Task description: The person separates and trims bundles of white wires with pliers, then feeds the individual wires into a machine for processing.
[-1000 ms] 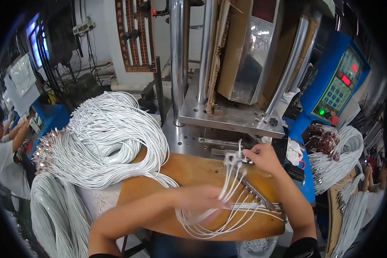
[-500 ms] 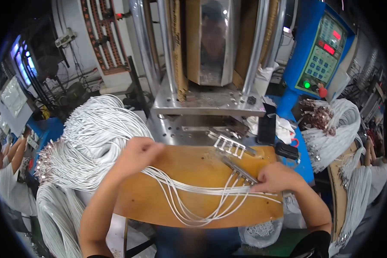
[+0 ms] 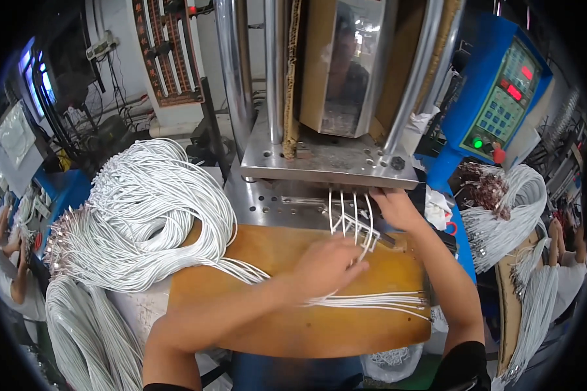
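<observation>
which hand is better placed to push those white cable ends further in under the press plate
Probably the right hand: it already sits at the edge of the metal press plate, beside the cable ends. The left hand lies lower on the wooden board, over the cables.

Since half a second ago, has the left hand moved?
Yes. The left hand has gone from the big cable bundle at the left end of the wooden board to the right, and now lies on the cable ends beside the right hand.
</observation>
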Tool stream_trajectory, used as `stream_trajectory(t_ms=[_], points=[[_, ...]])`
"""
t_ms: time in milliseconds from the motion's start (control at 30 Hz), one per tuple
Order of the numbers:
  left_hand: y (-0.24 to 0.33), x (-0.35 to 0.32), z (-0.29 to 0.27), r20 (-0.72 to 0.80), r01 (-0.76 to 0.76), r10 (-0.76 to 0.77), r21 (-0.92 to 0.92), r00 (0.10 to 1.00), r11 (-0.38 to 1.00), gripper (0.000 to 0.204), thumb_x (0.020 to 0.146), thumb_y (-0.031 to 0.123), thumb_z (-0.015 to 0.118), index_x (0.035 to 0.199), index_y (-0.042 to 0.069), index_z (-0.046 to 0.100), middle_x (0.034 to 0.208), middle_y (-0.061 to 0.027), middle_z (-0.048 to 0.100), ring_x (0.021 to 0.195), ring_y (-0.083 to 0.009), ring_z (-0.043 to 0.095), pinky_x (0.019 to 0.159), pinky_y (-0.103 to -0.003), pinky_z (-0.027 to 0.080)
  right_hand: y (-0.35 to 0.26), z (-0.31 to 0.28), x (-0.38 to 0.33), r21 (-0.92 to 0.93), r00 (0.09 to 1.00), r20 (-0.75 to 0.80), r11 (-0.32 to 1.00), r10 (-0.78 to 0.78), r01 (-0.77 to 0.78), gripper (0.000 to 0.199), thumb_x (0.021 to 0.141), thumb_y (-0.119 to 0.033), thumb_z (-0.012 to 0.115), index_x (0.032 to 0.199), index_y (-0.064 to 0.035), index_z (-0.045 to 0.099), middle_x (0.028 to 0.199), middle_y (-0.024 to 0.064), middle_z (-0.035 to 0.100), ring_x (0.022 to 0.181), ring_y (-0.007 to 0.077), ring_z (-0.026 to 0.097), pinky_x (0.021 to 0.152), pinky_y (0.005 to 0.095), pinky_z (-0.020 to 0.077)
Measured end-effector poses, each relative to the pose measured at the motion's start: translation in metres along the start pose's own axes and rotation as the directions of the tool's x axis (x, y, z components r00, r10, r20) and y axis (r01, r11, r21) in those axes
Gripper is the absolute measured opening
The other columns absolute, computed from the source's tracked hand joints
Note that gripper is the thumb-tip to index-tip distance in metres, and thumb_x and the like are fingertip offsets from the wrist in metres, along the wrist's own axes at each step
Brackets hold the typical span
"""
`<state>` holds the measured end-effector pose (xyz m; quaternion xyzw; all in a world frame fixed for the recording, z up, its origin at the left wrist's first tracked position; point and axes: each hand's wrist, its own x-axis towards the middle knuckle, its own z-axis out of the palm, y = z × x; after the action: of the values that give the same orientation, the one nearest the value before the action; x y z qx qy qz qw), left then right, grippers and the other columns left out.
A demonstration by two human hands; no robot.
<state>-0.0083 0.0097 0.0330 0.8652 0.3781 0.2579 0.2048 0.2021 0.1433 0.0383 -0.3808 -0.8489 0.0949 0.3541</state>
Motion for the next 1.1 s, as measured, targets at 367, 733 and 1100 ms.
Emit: stream_trajectory(t_ms=[367,733,1100], points=[[-0.073,0.05,-0.052,-0.108,0.165,-0.164,0.007,0.981,0.986,0.022,0.089,0.025,0.059,0.085,0.005,0.069,0.082,-0.0166,0.067,0.086,-0.0372,0.064,0.075,-0.047,0.052,0.083,0.047,0.038,-0.315,0.996,0.079,0.949,0.049,-0.021,0.033,0.096,-0.028,0.05,0.122,-0.0089,0.057,0.123,0.0152,0.059,0.111,0.0315,0.058,0.1,0.0414,0.0446],[-0.101,0.039,-0.043,-0.34,0.087,0.074,0.435,0.937,0.896,0.036,0.087,0.023,0.061,0.113,-0.001,0.061,0.113,-0.023,0.06,0.105,-0.0401,0.058,0.091,-0.049,0.046,-0.024,0.048,0.038,-0.271,0.951,0.308,0.959,0.011,0.077,0.037,0.092,-0.03,0.051,0.121,-0.0083,0.059,0.121,0.0209,0.06,0.116,0.0401,0.054,0.099,0.0462,0.0416],[-0.061,0.057,-0.063,-0.06,0.345,-0.342,0.278,0.938,0.897,0.032,0.088,0.021,0.059,0.11,-0.003,0.06,0.109,-0.0234,0.059,0.103,-0.0419,0.056,0.094,-0.047,0.044,0.006,0.06,0.039,-0.269,0.975,0.22,0.958,-0.038,0.098,0.034,0.092,-0.022,0.051,0.122,-0.0069,0.059,0.119,0.019,0.061,0.109,0.0394,0.058,0.096,0.045,0.0451]])
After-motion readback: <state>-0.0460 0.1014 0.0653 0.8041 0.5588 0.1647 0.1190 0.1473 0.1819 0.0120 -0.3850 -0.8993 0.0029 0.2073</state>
